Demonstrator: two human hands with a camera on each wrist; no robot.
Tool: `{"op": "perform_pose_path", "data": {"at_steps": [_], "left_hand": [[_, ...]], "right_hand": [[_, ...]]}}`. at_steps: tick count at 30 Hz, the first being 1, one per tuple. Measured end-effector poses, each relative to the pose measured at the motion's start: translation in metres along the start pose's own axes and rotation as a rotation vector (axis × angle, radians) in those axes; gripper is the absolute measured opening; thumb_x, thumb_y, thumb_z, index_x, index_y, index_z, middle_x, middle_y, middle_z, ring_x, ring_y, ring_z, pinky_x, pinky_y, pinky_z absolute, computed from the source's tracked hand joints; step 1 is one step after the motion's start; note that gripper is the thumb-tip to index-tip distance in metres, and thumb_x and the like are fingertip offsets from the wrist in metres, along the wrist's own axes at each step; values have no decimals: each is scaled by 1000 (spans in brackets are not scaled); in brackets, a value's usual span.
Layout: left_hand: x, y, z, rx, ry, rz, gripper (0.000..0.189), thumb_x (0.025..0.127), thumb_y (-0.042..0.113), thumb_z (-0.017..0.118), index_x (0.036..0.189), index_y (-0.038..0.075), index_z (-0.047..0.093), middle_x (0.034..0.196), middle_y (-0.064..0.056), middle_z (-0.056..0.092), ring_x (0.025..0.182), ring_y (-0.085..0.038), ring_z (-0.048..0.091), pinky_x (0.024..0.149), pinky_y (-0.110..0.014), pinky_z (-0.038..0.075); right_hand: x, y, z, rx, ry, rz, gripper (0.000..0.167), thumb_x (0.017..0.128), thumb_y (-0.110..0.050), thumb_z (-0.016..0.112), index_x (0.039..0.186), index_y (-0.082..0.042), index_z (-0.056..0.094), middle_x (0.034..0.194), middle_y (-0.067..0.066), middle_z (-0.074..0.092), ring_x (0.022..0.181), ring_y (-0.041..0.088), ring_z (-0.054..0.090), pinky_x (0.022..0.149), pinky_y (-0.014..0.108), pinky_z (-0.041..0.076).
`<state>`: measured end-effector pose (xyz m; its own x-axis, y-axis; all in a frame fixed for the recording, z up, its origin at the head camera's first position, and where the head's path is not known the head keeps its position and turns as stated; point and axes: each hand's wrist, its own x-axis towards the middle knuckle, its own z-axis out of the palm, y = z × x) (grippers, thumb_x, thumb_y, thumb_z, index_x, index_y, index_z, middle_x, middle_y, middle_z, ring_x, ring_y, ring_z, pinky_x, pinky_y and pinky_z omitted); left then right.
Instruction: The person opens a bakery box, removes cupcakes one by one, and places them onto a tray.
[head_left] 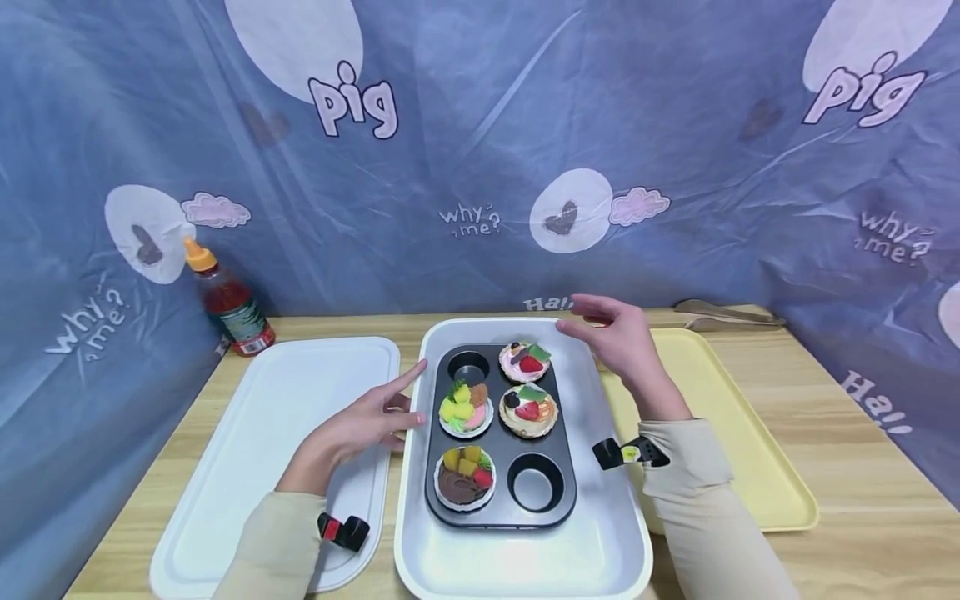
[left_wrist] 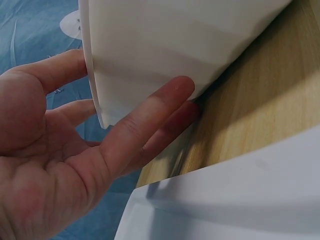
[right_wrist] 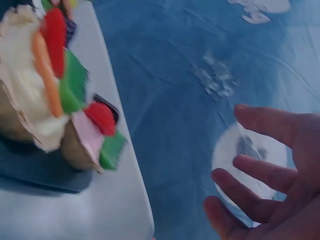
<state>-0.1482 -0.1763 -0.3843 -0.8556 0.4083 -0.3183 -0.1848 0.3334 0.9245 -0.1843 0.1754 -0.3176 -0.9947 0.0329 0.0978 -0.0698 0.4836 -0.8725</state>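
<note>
A dark muffin tin [head_left: 498, 518] lies inside a deep white tray [head_left: 517, 567]. Two fruit tarts, a pink cream one [head_left: 525, 362] and a white cream one [head_left: 528, 410], sit in its right column. In the left column are a yellow-topped tart [head_left: 466, 410] and a chocolate one [head_left: 463, 483]. The far-left and near-right cups show bare metal. My left hand [head_left: 367, 425] touches the tray's left rim, with extended fingers against the outer wall in the left wrist view. Over the tray's far right corner, my right hand [head_left: 618, 337] hovers with spread fingers, holding nothing.
A flat white tray [head_left: 300, 367] lies to the left, with a red sauce bottle [head_left: 236, 308] behind it. On the right is a yellow tray [head_left: 738, 450], and wooden tongs [head_left: 727, 315] rest at the back. A blue printed cloth [head_left: 480, 150] hangs behind the table.
</note>
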Motion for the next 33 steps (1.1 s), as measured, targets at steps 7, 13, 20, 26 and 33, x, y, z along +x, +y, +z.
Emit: {"op": "perform_pose_path", "data": {"at_steps": [7,13,20,26,33], "left_hand": [[3,-1,-3,-31,-7,-2,82,99,14,64,162,37,16,122,-23,49,97,-23,62,74,-38,62],[4,-1,-3,-35,-11,-7,82,99,13,64,162,37,16,122,-23,48,97,-23,62,75,-40,63],[3,-2,-2,-40,-12,-10,82,99,13,64,162,36,17,123,-23,47,98,-24,62,75,-40,63],[1,-2,-2,-52,-19,-2,81,100,12,63,162,35,16,122,-24,46,98,-24,62,74,-41,63],[-1,-2,-2,-56,-20,-3,81,99,12,64,162,36,17,123,-24,47,97,-23,62,73,-41,63]], "right_hand": [[9,-12,26,34,-5,49,67,89,-22,77,148,-5,49,138,21,60,132,36,53,111,48,46],[13,-17,48,41,-42,113,80,88,-28,80,155,-9,39,146,18,55,138,35,49,113,46,45],[14,-13,64,46,-81,106,77,88,-30,80,152,-9,43,147,18,54,139,36,47,114,48,43],[13,-6,69,57,-95,58,77,89,-28,79,153,-6,42,150,21,50,139,39,47,115,49,42],[13,2,71,9,-84,42,77,87,-29,80,151,-5,45,150,22,50,140,40,45,115,50,41]]}}
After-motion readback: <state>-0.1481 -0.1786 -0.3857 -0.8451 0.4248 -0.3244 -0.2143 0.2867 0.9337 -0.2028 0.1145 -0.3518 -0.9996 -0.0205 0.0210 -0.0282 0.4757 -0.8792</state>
